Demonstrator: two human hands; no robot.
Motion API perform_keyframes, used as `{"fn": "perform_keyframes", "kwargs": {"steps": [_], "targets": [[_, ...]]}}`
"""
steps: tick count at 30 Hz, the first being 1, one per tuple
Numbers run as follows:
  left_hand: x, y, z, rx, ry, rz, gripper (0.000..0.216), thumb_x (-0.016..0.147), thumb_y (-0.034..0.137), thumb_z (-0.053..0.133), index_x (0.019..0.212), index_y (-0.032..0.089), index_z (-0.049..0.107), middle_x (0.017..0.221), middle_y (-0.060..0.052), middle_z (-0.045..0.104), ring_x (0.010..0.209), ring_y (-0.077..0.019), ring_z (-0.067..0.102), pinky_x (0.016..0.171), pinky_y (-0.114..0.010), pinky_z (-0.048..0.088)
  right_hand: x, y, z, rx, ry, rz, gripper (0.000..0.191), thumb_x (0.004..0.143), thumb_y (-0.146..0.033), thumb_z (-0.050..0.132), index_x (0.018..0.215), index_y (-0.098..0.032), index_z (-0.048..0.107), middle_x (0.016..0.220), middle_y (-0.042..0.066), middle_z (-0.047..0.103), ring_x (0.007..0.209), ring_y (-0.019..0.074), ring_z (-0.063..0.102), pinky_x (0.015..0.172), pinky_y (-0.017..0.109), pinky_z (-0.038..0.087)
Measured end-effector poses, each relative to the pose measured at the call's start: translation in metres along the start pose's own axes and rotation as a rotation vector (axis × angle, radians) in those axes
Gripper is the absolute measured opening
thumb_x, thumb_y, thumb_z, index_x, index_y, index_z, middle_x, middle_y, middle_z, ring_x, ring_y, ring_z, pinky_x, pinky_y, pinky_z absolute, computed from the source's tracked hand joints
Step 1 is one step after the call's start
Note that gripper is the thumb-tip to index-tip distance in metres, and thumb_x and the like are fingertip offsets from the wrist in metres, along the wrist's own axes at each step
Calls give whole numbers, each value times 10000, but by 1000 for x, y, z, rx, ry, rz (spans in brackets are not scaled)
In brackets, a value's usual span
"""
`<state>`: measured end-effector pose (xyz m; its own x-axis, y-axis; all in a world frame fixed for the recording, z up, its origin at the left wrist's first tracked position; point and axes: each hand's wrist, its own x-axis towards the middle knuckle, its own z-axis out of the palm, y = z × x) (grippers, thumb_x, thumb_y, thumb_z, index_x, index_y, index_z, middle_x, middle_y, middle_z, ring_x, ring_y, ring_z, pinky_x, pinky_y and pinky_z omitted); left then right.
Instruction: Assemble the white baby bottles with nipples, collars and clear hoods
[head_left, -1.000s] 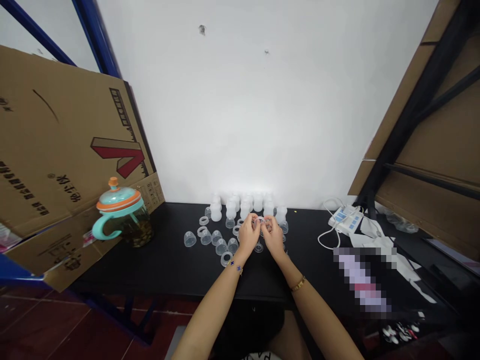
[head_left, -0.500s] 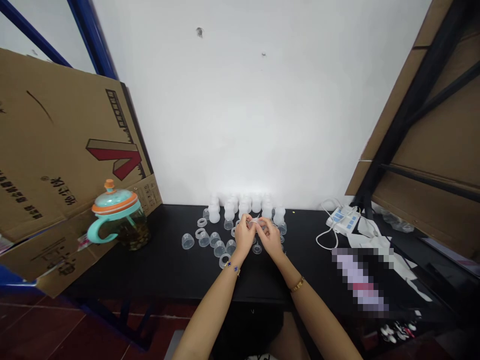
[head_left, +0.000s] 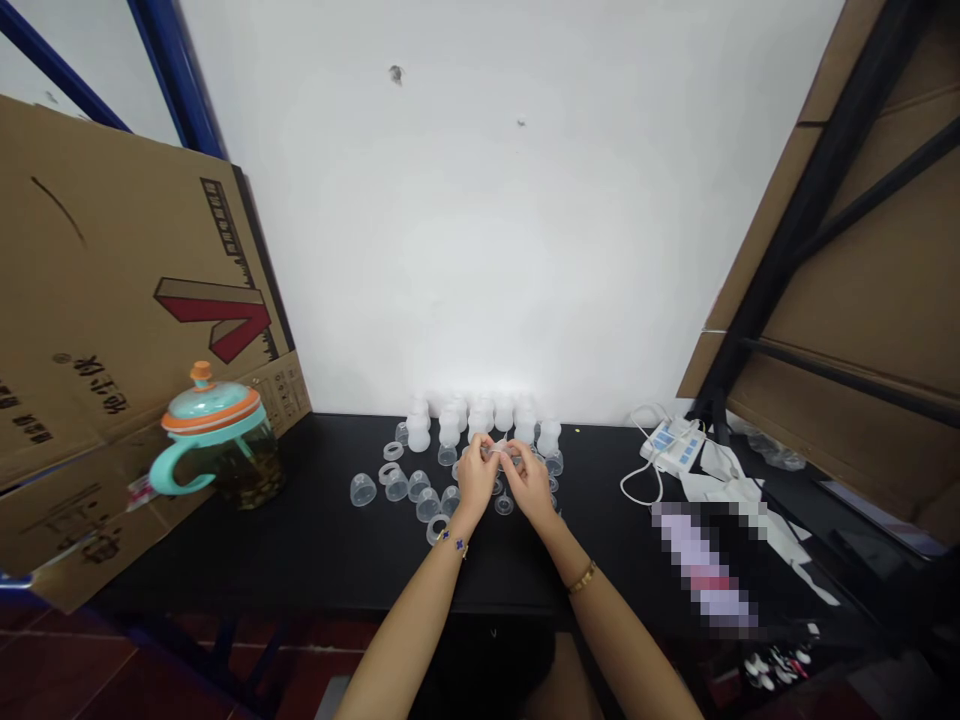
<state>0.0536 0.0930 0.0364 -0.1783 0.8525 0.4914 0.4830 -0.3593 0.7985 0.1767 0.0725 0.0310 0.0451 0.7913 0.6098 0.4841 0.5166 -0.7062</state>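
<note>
My left hand and my right hand meet over the middle of the black table, fingertips pinched together on a small translucent bottle collar ring. A pointed clear tip, like a bottle nipple, shows above it; the fingers hide most of both. Just behind stand several frosted white baby bottles in rows. Clear dome caps lie spread to the left of my hands, along with loose rings. Below my fingers, on the table, is a clear nipple.
A teal and orange lidded jug with dark contents stands at the left before a cardboard box. To the right lie a power strip with a white cable, torn white paper and a blurred-out lilac item.
The view has shifted slightly, so everything sits a little further left. Both hands stay together on the ring, with the fingers slightly repositioned around it.
</note>
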Motion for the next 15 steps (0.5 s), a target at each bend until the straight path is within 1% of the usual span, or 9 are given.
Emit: {"fn": "perform_keyframes", "kwargs": {"steps": [3,7,11,15], "targets": [[0,2,-1,6,-3,-6,24,868,248,576,875,229,562,674,32,576,627,-166,545,613,-251,324,-1,-1,0,-16,-14,-8,373,962,-495,491,1169,-224,640,1009,70,711,503,126,545,518,265,456],[2,2,-1,3,14,-26,86,885,302,576,849,228,550,680,36,573,613,-156,521,602,-250,314,-1,-1,1,-24,-57,-18,380,966,-500,496,1206,-233,622,1062,74,715,534,139,563,557,277,472],[3,0,0,-40,14,8,75,880,296,572,880,223,556,739,23,617,650,-155,555,630,-251,363,0,0,2,0,-54,-8,389,989,-510,463,1204,-225,618,1102,77,715,518,130,548,596,287,481],[2,2,0,-38,17,33,103,860,258,568,955,221,583,780,10,646,705,-166,605,675,-263,421,2,1,2,16,-19,2,400,983,-532,467,1177,-222,630,1107,79,713,557,141,571,625,294,499]]}}
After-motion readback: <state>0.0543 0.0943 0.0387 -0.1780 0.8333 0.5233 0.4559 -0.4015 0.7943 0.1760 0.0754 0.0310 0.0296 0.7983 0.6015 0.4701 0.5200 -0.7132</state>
